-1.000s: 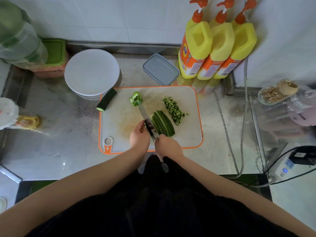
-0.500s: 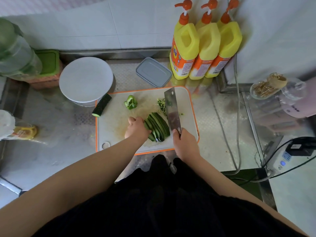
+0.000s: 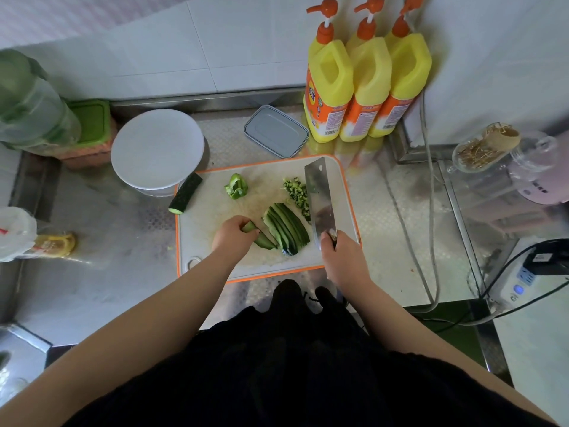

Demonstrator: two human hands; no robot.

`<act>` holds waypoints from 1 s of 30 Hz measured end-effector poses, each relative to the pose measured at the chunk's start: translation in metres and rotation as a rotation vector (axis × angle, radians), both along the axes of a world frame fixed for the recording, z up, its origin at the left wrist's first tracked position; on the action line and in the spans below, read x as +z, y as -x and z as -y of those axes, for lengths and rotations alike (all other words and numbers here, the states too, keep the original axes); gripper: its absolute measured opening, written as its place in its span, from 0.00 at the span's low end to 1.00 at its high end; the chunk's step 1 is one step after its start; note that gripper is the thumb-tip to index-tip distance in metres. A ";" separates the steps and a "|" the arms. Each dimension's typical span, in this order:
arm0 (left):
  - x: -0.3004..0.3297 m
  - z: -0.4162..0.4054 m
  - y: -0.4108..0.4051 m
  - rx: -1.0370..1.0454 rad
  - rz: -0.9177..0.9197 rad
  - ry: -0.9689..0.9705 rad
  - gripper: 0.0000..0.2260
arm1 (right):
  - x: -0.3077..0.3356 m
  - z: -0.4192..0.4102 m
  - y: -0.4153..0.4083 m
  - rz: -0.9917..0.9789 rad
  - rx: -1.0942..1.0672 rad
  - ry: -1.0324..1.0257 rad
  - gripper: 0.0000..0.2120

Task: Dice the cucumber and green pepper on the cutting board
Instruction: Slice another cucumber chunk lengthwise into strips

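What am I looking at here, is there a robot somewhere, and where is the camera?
No robot: a person wears one camera on the head, looking down at both bare hands. The right hand grips a cleaver; the left hand pinches a cucumber slice. On the orange-rimmed cutting board lie fanned cucumber slices, a diced pile and a green pepper piece. A cucumber end lies half over the board's edge. Behind stand three yellow bottles.
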State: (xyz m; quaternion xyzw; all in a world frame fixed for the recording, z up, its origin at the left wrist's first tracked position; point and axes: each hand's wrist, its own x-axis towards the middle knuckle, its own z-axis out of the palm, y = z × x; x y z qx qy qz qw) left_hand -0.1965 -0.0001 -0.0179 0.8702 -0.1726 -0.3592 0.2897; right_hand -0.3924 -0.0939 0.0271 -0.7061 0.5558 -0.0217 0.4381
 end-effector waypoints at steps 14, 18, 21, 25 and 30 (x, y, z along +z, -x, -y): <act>-0.002 0.009 0.047 0.102 0.095 0.025 0.06 | -0.005 -0.005 0.003 -0.037 0.030 0.003 0.12; -0.006 0.013 0.056 0.039 0.018 -0.005 0.10 | -0.008 -0.003 0.009 -0.048 0.023 0.018 0.12; -0.006 0.014 0.057 0.030 -0.010 -0.015 0.16 | -0.011 -0.001 0.011 -0.059 0.032 0.024 0.12; -0.003 0.019 0.053 -0.007 -0.025 -0.092 0.20 | -0.012 -0.002 0.010 -0.059 0.037 0.023 0.12; 0.000 0.025 0.054 -0.029 -0.042 -0.146 0.22 | -0.012 -0.002 0.011 -0.062 0.038 0.011 0.12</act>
